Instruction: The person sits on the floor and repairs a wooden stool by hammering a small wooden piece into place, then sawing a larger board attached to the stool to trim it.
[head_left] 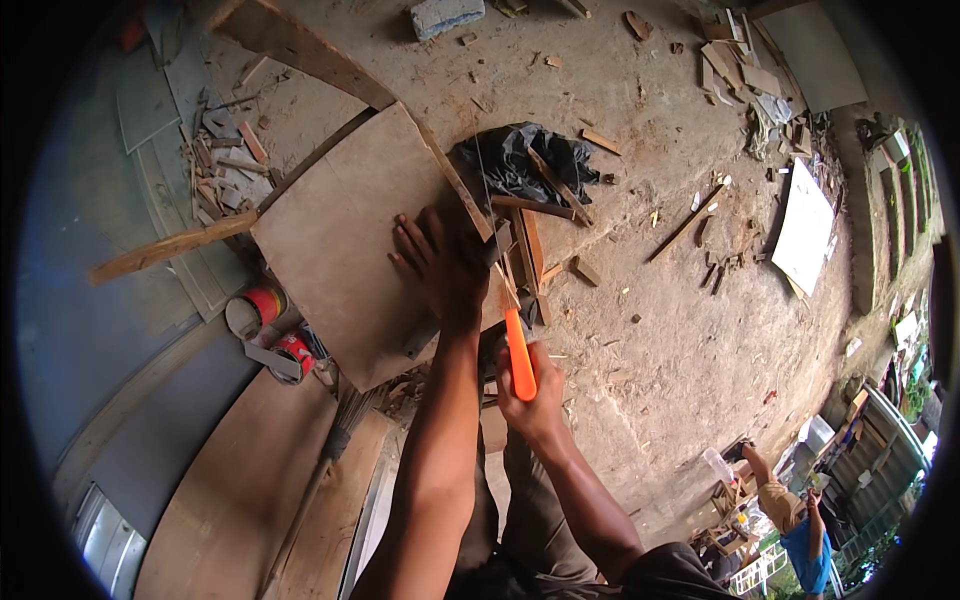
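A square wooden panel [340, 230], framed with wood strips and with long wooden legs [175, 245] jutting from its corners, stands in front of me. My left hand [445, 265] lies on the panel near its right side, fingers spread; the thumb side is in shadow. In my right hand [535, 395] is an orange-handled hammer [519, 355], gripped low on the handle. Its dark head is by the panel's right edge strip [450, 170], close to my left hand; whether it touches the wood I cannot tell.
A black plastic bag [525, 165] and wood offcuts [585, 270] lie right of the panel. Red cans [292, 352] and a broom [340, 430] are at the left. A white board [803, 228] lies further right; another person [795, 520] is at the lower right.
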